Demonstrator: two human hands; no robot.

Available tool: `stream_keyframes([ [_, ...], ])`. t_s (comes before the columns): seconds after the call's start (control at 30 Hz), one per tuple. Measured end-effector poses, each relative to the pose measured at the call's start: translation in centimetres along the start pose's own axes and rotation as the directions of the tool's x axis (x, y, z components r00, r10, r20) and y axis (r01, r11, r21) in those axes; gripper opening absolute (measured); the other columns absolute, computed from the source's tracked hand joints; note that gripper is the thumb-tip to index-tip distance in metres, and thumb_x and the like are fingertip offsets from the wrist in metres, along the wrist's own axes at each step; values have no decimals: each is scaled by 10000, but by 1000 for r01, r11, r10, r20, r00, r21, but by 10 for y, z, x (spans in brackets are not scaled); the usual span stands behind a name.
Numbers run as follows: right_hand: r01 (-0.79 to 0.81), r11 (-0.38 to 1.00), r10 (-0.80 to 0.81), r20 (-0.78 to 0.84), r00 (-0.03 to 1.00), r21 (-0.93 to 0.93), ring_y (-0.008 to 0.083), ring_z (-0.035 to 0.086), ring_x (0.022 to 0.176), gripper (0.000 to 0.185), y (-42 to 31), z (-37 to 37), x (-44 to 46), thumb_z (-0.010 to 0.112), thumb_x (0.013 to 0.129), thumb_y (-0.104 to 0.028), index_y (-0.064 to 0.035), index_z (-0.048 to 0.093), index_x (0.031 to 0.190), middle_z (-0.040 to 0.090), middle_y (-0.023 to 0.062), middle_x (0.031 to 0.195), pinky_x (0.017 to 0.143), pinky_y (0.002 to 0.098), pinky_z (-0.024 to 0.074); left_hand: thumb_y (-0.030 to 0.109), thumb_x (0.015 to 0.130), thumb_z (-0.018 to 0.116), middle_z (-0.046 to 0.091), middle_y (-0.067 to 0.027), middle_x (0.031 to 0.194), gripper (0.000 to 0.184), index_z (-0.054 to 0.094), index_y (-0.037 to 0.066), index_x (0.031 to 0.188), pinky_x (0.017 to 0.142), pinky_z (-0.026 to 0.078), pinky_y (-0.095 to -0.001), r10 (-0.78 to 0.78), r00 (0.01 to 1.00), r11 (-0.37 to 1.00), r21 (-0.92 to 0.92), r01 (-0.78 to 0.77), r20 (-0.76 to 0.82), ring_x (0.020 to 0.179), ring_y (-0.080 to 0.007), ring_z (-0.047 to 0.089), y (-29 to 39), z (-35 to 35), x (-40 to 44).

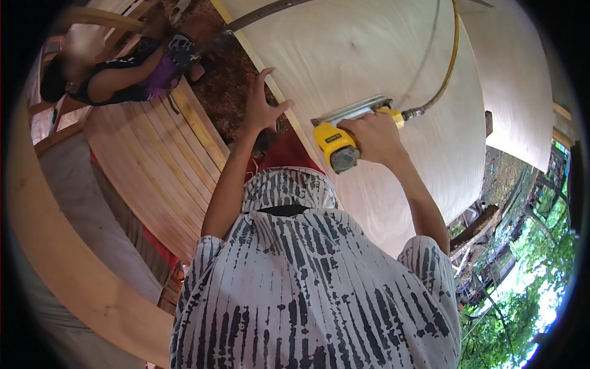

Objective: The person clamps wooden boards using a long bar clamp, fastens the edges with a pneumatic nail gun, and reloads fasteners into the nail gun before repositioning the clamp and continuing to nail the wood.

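My right hand is wrapped around the grip of a yellow pneumatic nail gun, which lies over a pale plywood sheet near its left edge. A yellow air hose runs from the tool's coupling up to the top of the view. My left hand has its thumb and fingers spread, with the fingertips at the plywood's edge strip. Nothing shows in its palm.
At the upper left another person sits or crouches by the wooden slats. A long dark curved strip crosses the plywood's top corner. Another sheet stands at the right, above logs. A timber beam curves along the lower left.
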State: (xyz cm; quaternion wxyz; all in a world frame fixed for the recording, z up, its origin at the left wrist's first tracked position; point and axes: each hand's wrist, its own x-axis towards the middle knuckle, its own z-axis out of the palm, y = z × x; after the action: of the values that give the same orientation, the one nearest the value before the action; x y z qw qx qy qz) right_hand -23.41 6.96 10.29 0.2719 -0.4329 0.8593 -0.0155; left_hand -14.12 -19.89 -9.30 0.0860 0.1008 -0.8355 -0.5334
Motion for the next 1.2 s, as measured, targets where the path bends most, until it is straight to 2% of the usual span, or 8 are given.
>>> stream_keyframes([
  [0.3,38,999,-40,-113,993,-19,279,774,766,311,-22,-12,51,860,759,-329,-224,802,1046,777,77,807,683,424,587,290,710,952,504,-152,1532,987,435,169,1542,1191,406,-554,-69,997,997,-25,71,45,1462,-411,435,7,-23,27],
  [0.37,66,998,-68,-165,984,-14,276,770,749,292,-19,-4,53,856,767,-339,-217,797,1025,772,74,791,672,424,585,350,702,975,583,-141,1457,967,482,112,1499,1159,441,-457,-125,992,986,117,122,14,1391,-337,530,15,-24,26],
  [0.5,70,997,-73,-150,986,-27,280,767,735,294,-24,-3,55,856,769,-342,-217,794,1028,768,76,778,670,428,584,381,690,980,596,-133,1451,982,488,126,1501,1144,453,-460,-124,992,981,146,124,-7,1373,-338,549,22,-27,24],
  [0.57,62,998,-65,-134,989,-26,280,766,733,298,-26,-1,53,855,769,-343,-218,794,1033,766,77,774,670,429,584,323,676,981,498,-149,1545,1028,439,206,1542,1211,394,-537,-119,993,991,71,117,21,1459,-406,431,20,-26,23],
  [0.67,50,998,-53,-131,990,-30,285,766,732,289,-26,-3,54,847,780,-350,-218,793,1032,765,82,773,670,432,584,321,682,981,502,-145,1544,1020,442,203,1540,1215,390,-535,-127,992,990,57,126,19,1455,-402,435,19,-25,22],
  [0.73,16,999,-19,-51,999,-41,292,767,821,383,-24,-4,56,835,791,-322,-242,790,1162,799,79,896,717,443,578,315,683,982,505,-147,1537,1019,442,203,1539,1213,391,-537,-131,991,991,30,131,20,1454,-401,435,17,-24,21],
  [0.83,58,998,-61,-147,987,-25,286,769,740,290,-19,1,57,846,790,-359,-207,782,1029,768,84,777,667,440,582,300,683,984,511,-157,1520,1017,441,205,1538,1211,393,-540,-138,990,990,-2,138,21,1450,-400,434,17,-20,20],
  [1.2,8,998,-10,-36,999,-57,292,773,807,358,-25,-11,62,855,787,-332,-212,777,1115,782,90,840,701,452,582,267,697,972,495,-180,1521,998,433,214,1536,1205,398,-542,-156,987,988,4,156,29,1451,-425,422,17,-20,18],
])
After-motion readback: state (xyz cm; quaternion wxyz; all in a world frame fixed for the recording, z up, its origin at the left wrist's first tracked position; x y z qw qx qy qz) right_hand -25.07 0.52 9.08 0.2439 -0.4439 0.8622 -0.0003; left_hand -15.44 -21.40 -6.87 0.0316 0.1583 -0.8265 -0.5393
